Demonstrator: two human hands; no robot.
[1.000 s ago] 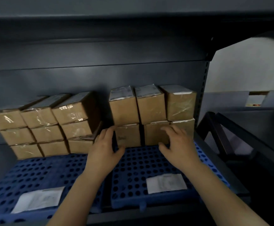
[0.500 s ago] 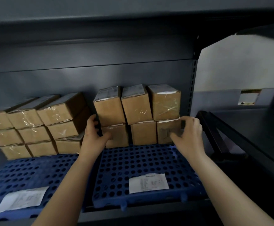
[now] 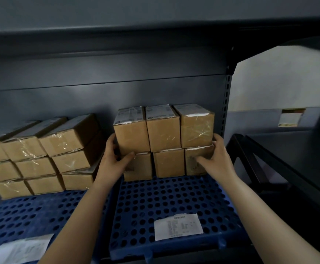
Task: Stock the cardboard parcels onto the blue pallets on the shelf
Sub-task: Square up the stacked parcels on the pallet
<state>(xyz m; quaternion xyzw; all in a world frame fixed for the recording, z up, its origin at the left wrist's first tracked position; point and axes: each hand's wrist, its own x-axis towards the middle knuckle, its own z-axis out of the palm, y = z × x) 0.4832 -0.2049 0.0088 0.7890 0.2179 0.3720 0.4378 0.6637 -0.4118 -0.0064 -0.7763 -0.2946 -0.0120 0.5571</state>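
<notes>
Where hands [image 3: 115, 161] flank parcels [image 3: 164, 141], pallet [image 3: 166, 202] front bare

Dark metal shelf [image 3: 155, 73] carries two blue pallets [image 3: 164, 202], side by side; touching.

No text was legible — print on the paper slip [image 3: 178, 226] on the right blue pallet [image 3: 145, 206] and the parcels' top labels [image 3: 129, 115] stayed blurred
</notes>
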